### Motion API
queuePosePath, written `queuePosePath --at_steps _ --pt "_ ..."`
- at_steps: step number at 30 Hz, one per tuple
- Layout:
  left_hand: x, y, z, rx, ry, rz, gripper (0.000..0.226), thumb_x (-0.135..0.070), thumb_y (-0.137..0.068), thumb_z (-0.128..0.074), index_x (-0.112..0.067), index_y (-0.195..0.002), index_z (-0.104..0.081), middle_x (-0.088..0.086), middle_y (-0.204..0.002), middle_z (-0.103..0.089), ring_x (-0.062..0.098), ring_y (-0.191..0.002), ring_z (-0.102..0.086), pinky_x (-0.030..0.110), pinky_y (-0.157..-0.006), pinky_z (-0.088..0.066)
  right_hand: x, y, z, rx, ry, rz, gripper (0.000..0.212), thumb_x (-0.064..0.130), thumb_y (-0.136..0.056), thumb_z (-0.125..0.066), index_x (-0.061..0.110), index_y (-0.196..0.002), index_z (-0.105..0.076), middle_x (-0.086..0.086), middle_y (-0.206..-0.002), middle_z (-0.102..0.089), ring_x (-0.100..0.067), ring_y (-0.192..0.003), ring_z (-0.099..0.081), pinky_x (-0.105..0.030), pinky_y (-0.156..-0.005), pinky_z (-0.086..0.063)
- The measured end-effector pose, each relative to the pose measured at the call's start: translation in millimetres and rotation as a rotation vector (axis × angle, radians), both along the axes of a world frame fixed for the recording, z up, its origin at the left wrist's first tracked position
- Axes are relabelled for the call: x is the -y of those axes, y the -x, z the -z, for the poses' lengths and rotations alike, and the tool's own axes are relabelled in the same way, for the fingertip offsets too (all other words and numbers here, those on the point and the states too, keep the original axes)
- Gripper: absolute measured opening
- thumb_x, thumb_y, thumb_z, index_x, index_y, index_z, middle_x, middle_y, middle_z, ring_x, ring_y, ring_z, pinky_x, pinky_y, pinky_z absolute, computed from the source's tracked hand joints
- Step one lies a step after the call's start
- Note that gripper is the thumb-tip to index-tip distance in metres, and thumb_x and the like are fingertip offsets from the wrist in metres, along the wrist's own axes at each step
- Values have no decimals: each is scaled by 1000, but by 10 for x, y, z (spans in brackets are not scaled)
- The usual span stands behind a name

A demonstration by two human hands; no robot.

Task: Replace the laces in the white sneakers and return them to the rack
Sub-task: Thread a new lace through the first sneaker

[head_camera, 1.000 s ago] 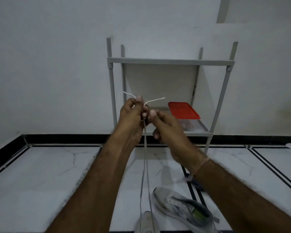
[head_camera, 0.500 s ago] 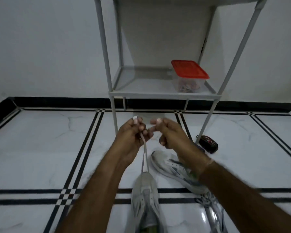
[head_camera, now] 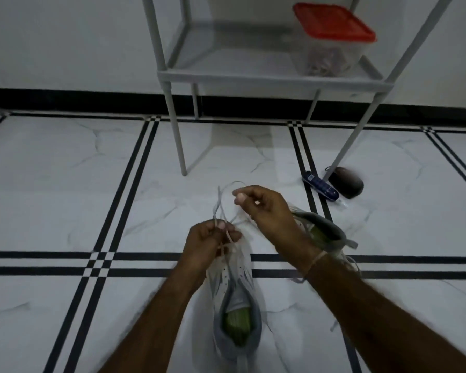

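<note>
White sneaker (head_camera: 234, 289) lay on the floor (head_camera: 65, 211) in front of the rack (head_camera: 253, 78), left hand (head_camera: 210, 244) pinched its lace (head_camera: 217, 201), right hand (head_camera: 264, 208) pinched the lace closer to the rack

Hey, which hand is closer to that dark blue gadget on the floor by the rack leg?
Right. The right hand, pinching the lace, sits left of the blue gadget; the left hand grips the lace farther left, at the toe of the sneaker.
</note>
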State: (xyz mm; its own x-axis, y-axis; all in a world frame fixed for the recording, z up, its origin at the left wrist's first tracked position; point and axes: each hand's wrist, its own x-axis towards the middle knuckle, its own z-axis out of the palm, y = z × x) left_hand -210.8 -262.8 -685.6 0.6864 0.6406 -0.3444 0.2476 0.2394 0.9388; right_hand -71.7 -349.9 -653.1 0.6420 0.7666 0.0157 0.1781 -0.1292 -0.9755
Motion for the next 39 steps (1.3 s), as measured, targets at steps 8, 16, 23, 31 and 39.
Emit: queuePosePath --at_steps 8,16,23,31,39 --pt "19 -50 312 41 61 -182 30 -34 -103 -55 -11 -105 -75 1 -97 -79 13 -94 -74 27 -79 -60 379 379 1029 74 282 14 6 20 -87 -79 17 -90 -75 4 -89 -72 -14 -86 -69 -36 -83 -57" --pt "341 305 801 -150 -345 -292 9 -26 -83 -78 -27 -92 -78 -13 -99 -74 5 -99 -68 39 -93 -55 462 389 1195 -115 243 201 33 22 -96 -68 -2 -76 -58 -12 -80 -73 -28 -76 -73 -47 -72 -63" --pt "379 291 802 -138 -262 -301 16 -11 -87 -77 -15 -103 -80 -9 -96 -78 1 -96 -71 27 -94 -56 605 441 1109 -367 208 226 32 14 -101 -63 -14 -87 -53 -16 -87 -75 -22 -77 -72 -34 -72 -60" --pt "150 224 694 -159 639 -363 28 -11 -101 -51 -9 -88 -77 10 -89 -78 20 -81 -74 29 -70 -58 601 271 647 -540 -18 244 20 16 -105 -53 4 -103 -68 -6 -76 -67 -19 -79 -64 -33 -83 -55" --pt "326 161 476 -279 -537 -340 41 -31 -89 -74 -23 -124 -55 1 -122 -60 19 -111 -56 36 -86 -49 528 12 336 -677 -95 206 18 10 -106 -50 6 -111 -67 -3 -82 -68 -13 -75 -65 -31 -77 -60"
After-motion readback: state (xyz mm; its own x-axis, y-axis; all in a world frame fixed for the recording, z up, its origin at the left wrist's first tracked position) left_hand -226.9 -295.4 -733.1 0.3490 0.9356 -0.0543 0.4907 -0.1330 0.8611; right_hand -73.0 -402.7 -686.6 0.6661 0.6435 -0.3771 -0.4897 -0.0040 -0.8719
